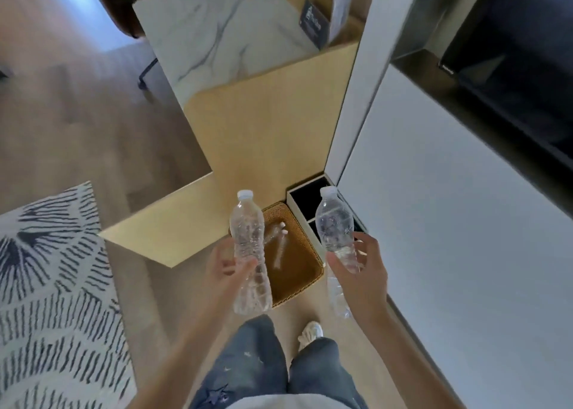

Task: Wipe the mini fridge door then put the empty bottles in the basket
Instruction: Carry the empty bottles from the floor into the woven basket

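- While both hands are raised above the floor, the wicker basket [297, 272] lies in the lower middle of the frame, between and beyond them.
- The left hand [224, 264] grasps a clear bottle [249, 253] at its middle; the cap points to the top of the frame, so the long axis is nearly upright.
- The right hand [361, 266] grasps a second bottle [336, 225] at its lower part, cap also up.
- Inside the basket some bottles [277, 242] already lie flat.
- I judge the left bottle is nearer: it overlaps the basket's left rim, and the right one hangs beside the right rim.
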